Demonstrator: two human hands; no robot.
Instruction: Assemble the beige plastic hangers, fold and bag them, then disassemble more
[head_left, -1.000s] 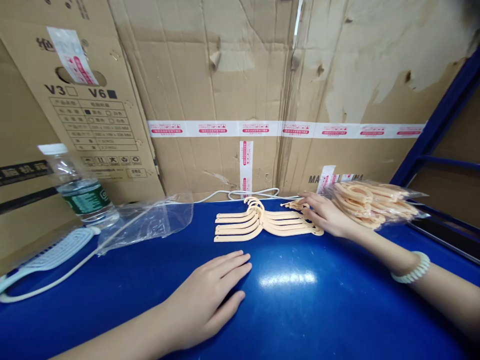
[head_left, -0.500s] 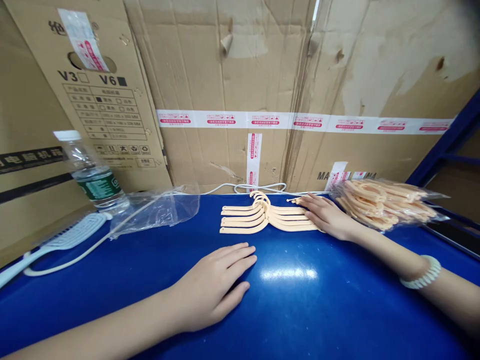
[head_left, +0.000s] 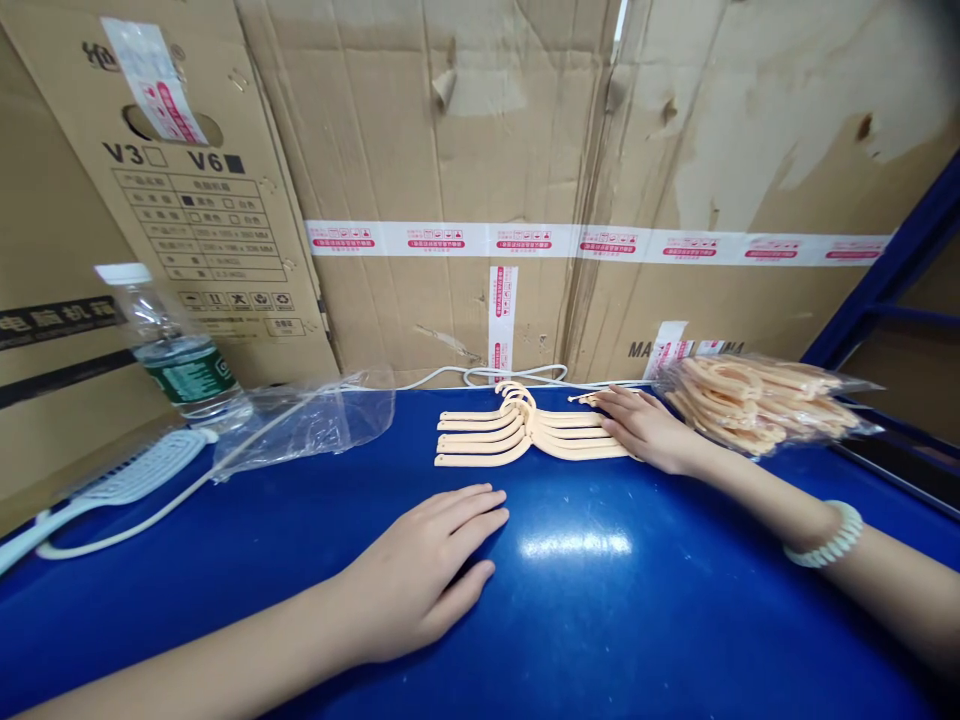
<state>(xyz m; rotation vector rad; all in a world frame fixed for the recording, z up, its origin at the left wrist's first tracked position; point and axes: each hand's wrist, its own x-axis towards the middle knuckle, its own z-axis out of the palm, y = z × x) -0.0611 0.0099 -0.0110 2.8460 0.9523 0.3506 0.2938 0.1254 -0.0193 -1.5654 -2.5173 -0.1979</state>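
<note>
Several cream plastic hangers lie overlapped in a neat row on the blue tabletop, their hooks pointing toward the back. My right hand rests over the right ends of the hangers, fingers stretched out and touching them, hiding those tips. Just beyond its fingertips, small cream pieces show, mostly covered by the hand. My left hand lies flat on the table in front of the hangers, holding nothing, fingers extended and thumb apart.
Clear bags of cream hangers are heaped at the right. On the left are a water bottle, a pale blue hairbrush, a crumpled plastic bag and a white cable. Cardboard walls off the back.
The view has shifted slightly, so everything sits a little further left in it. Both hands and the hangers otherwise keep their places.
</note>
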